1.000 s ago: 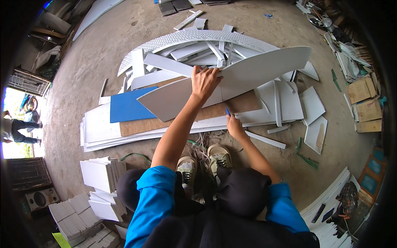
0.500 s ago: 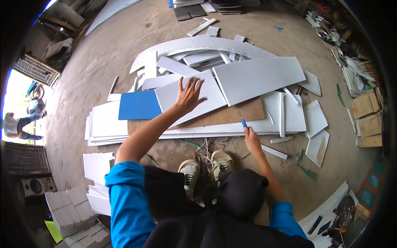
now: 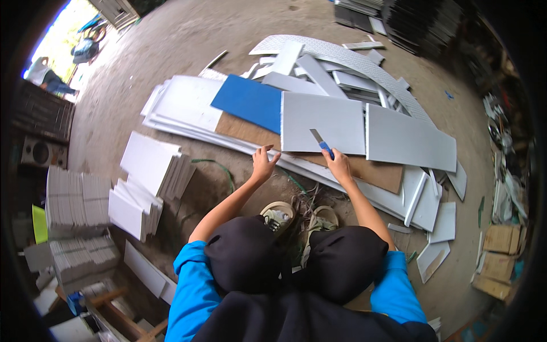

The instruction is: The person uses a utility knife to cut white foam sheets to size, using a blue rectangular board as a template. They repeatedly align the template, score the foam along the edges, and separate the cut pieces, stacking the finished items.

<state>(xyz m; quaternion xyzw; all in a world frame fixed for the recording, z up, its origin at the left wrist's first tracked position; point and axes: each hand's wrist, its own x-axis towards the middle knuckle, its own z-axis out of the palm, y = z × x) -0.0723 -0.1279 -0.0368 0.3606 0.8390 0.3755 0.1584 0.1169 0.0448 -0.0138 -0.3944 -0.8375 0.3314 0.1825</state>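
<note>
Gripping blue-handled knife (image 3: 320, 143), flat grey panel (image 3: 322, 122), right hand (image 3: 339, 165)

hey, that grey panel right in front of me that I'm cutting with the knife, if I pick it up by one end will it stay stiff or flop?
The grey panel looks thin and broad, so it would likely bow somewhat when lifted by one end. It probably feels light for its size. Its surface looks smooth, so it may slide easily over the stack beneath. The right hand holds the knife on it.
</note>
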